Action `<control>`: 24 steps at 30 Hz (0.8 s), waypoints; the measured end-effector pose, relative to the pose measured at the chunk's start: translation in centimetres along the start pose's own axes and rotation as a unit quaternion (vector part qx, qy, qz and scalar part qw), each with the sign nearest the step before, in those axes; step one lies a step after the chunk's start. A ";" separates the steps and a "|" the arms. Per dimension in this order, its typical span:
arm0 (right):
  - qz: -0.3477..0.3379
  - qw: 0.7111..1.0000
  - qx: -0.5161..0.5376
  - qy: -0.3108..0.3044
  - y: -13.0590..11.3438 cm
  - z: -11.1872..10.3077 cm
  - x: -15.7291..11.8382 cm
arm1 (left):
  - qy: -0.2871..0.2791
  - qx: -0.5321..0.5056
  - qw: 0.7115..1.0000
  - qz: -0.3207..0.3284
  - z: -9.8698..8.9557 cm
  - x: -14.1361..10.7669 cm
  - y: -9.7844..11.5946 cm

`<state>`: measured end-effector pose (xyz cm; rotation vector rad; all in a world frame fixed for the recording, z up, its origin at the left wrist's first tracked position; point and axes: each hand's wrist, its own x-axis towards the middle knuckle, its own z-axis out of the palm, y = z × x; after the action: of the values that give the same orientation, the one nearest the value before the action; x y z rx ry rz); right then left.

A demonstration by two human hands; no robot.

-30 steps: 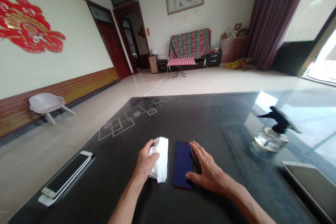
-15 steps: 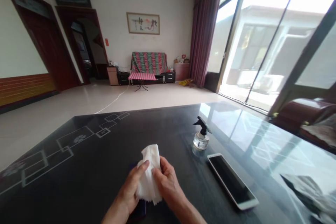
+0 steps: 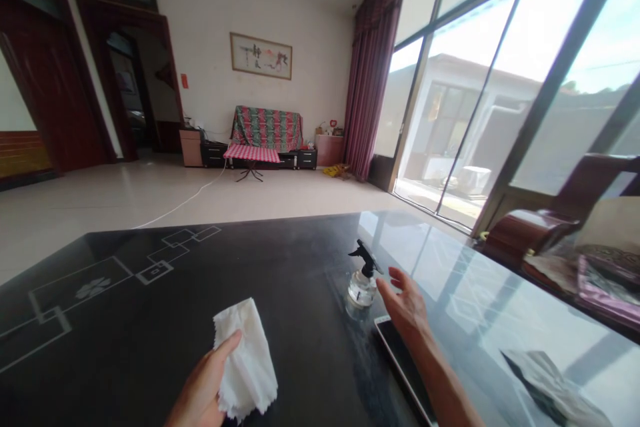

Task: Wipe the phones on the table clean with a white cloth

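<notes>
A folded white tissue [image 3: 249, 367] is pinched in my left hand [image 3: 207, 373], the thumb lying across its front. My right hand [image 3: 406, 300] is beside a small clear spray bottle [image 3: 362, 288] with a black trigger head; its fingers are apart and hold nothing. The bottle stands upright on the dark glossy table [image 3: 300, 267]. Under my right wrist and forearm lies a phone [image 3: 400, 360] with a white edge, partly hidden by the arm.
On the table's right side lies a crumpled grey cloth or wrapper [image 3: 550, 383]. A dark red wooden seat [image 3: 525, 233] stands past the right edge. Across the room is a small table with a checked red cover [image 3: 253, 153].
My right hand has let go of the tissue and moved right to the spray bottle, opening. My left hand has moved left with the tissue. The view has turned to the right.
</notes>
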<state>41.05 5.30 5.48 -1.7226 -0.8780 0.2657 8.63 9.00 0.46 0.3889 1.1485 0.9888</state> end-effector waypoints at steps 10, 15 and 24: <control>0.001 0.976 0.104 -0.190 1.0 0.5 5.8 | -0.005 0.012 1.000 0.004 -0.3 0.1 -0.4; -0.025 0.955 0.132 -0.265 2.0 -0.3 5.7 | -0.015 0.016 1.000 -0.008 -0.3 0.1 -0.4; -0.049 0.960 0.115 -0.251 4.5 2.3 6.6 | -0.016 0.013 1.000 -0.007 -0.3 -0.1 -0.6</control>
<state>46.14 10.98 2.31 -1.4077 -1.2423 0.7319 8.63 8.56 -0.05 0.4155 1.1351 0.9526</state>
